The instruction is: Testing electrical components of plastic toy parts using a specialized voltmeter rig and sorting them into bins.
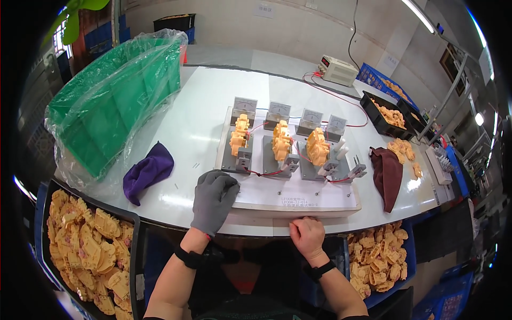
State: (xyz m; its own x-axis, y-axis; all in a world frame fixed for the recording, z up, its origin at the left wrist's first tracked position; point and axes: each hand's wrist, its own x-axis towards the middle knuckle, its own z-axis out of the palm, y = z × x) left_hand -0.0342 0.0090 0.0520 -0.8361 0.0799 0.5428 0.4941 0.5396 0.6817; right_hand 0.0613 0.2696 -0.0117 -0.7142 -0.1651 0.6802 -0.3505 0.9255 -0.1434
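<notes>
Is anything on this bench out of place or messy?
A little. A few yellow plastic parts lie loose on the white table beside the brown cloth, outside any bin. Of four test stands, the rightmost stand holds no part.

Your left hand (213, 200) lies flat on the front left corner of the test board (298, 200), and your right hand (308, 236) is curled at the table (197, 112) edge just before it. Ahead of both hands the board is crowded: three yellow gearboxes (281, 141) sit in fixtures, four meters (278, 113) stand behind them, and red wires (266, 173) cross the gaps. Only the board's front strip is bare. Left of your gloved hand the table lies open up to the purple cloth (148, 172), with the bagged green crate (117, 101) beyond. On the right, the brown cloth (388, 176) and loose yellow parts (402, 152) block the way. Behind the meters the table is open.
</notes>
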